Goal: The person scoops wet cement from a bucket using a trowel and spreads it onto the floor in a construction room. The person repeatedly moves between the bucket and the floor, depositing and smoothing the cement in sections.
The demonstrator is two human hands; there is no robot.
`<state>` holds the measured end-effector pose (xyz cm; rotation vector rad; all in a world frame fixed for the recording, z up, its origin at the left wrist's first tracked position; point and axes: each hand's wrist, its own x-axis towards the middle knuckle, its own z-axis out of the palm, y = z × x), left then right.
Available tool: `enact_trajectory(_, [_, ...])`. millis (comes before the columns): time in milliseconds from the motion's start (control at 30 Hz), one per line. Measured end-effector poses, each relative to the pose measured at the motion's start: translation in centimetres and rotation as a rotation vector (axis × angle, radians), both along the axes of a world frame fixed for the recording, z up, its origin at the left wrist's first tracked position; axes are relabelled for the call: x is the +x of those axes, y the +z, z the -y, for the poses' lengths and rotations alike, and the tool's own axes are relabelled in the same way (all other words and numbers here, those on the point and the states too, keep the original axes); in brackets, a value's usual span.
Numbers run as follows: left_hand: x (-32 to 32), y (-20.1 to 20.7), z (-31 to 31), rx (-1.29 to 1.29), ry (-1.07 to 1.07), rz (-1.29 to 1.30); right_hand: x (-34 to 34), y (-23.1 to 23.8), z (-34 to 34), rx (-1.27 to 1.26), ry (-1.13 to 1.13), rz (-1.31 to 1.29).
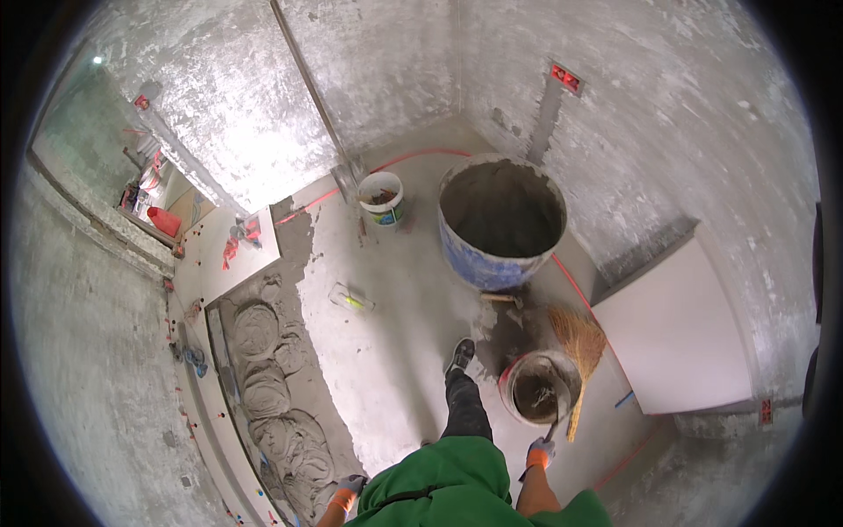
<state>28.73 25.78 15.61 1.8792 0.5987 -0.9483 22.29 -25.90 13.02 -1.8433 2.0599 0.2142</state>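
Note:
My right hand [540, 452], in a grey and orange work glove, is closed around the dark handle of a tool [554, 427]. The tool reaches up to the rim of a small bucket [507, 386], and its working end is too unclear to name. Inside that bucket is wet grey-brown liquid or mix. My left hand [353, 485], gloved alike, hangs low beside the wet mortar [303, 448]; its fingers are too small and partly hidden to read. Several mounds of mortar lie in a row on the left, along the laid tiles.
A large blue-sided tub [481, 263] of grey mix stands ahead. A straw broom [577, 342] leans by the small bucket. Near the far wall is a white bucket [380, 195]. A notched trowel [351, 299] lies on the floor. A large pale tile [676, 329] leans at right.

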Motion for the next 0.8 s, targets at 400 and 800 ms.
enact_trajectory(400, [31.3, 6.2, 17.7, 0.036, -0.1, -0.001, 23.4, 3.3, 13.7, 0.28, -0.334, 0.889])
enact_trajectory(800, [60.3, -0.9, 59.5, -0.912, -0.198, -0.702, 67.1, -1.2, 21.7, 0.86, -0.48, 1.049])
